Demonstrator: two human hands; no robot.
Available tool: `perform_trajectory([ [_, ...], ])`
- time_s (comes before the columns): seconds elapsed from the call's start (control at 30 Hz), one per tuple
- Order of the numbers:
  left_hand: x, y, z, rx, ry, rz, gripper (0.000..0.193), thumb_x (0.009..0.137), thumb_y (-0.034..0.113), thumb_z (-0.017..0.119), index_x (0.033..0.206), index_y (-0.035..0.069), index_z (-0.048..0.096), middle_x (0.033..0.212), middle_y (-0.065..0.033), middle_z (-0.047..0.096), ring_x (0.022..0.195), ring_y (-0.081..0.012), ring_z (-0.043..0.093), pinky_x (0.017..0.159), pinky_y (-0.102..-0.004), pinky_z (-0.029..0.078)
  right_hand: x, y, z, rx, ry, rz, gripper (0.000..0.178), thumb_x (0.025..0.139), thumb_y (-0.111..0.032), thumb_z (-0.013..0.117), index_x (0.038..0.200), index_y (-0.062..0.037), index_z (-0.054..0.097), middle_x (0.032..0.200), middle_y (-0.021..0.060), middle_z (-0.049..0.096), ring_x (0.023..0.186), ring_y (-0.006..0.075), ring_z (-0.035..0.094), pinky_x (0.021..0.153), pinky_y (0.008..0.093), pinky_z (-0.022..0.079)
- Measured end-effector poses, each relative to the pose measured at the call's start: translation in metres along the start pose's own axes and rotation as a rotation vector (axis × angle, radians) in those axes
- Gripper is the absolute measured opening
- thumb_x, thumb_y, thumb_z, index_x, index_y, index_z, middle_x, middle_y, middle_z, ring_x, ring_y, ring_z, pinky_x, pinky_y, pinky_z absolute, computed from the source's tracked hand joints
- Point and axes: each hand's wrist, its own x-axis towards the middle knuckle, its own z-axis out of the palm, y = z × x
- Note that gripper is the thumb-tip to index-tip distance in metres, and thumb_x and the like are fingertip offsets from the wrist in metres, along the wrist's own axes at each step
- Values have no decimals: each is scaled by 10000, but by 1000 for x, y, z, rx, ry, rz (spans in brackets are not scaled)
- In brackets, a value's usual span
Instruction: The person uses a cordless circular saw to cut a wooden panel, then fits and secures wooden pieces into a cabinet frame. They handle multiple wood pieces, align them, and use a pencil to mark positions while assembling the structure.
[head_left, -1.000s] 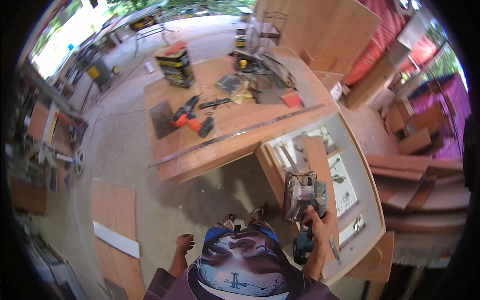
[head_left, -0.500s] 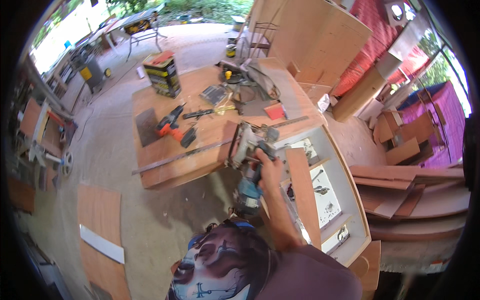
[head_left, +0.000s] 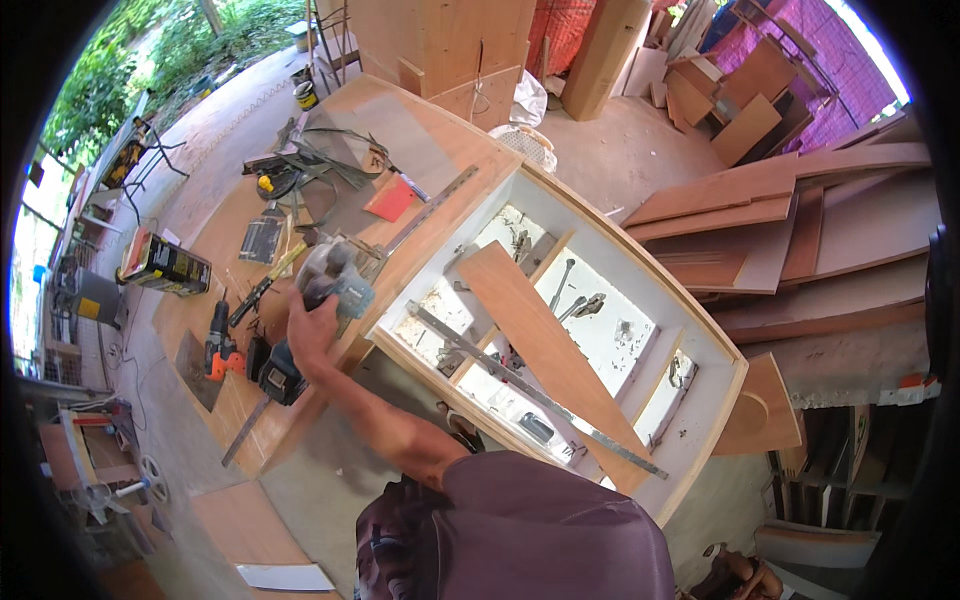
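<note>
My right hand (head_left: 313,328) is closed around the handle of a teal and black cordless circular saw (head_left: 352,290). The saw is at the near side of the wooden workbench (head_left: 425,125), by a long metal straightedge (head_left: 430,210); whether it touches the top I cannot tell. Its black battery (head_left: 281,378) points toward me. Left of the saw lies an orange and black cordless drill (head_left: 220,345). To the right, a brown wooden strip (head_left: 545,345) rests across an open white-lined box frame (head_left: 700,450), with a metal ruler (head_left: 520,380) lying over it. My left hand is out of view.
On the bench are a rectangular can (head_left: 165,265), a red sheet (head_left: 392,199) and tangled straps (head_left: 325,160). Tools and screws lie inside the frame. Curved wooden panels (head_left: 830,230) are stacked at the right. A vacuum-like grey machine (head_left: 90,295) stands far left.
My view has turned right. My right hand has carried the circular saw left, from beside the box frame to the workbench, and my arm now stretches out leftward.
</note>
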Motion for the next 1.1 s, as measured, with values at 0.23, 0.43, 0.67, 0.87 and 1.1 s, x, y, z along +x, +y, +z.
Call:
perform_trajectory([
  [0.23, -9, 13, -11, 37, 14, -7, 321, 943, 208, 727, 1186, -1, 743, 900, -137, 730, 768, -272, 749, 630, -389, 604, -14, 5, 4, 81, 1, -103, 636, 942, -458, 778, 1233, 49, 528, 1123, 297, 696, 1084, 474, 685, 951, 515, 513],
  [0.43, -14, 1, 0, 10, 4, -9, 324, 943, 212, 724, 1184, -3, 745, 905, -144, 735, 778, -276, 752, 644, -393, 605, -12, 12, -14, 20, -107, -160, 669, 943, -516, 767, 1249, 43, 564, 1119, 259, 716, 1067, 429, 706, 943, 485, 529],
  [0.67, -4, -8, -4, 16, -19, 10, 327, 943, 216, 722, 1182, -6, 747, 911, -152, 741, 789, -281, 756, 661, -397, 605, 0, 27, -37, 47, -283, -213, 662, 931, -479, 815, 1280, 37, 589, 1108, 178, 740, 942, 225, 720, 845, 382, 565],
  [0.87, 27, -6, -34, 7, -30, 73, 330, 943, 220, 719, 1180, -8, 749, 916, -160, 746, 799, -286, 758, 675, -401, 606, -20, 50, -86, -102, -354, -333, 416, 989, -305, 761, 1221, 18, 638, 988, 119, 759, 826, 161, 713, 715, 336, 570],
  [1.1, 90, 36, -82, 151, -116, 167, 334, 943, 225, 716, 1178, -10, 751, 922, -168, 752, 811, -291, 762, 691, -405, 606, -72, 108, -256, -543, -512, -245, 262, 1012, -234, 700, 900, 1, 680, 671, 61, 702, 657, 124, 700, 632, 321, 555],
])
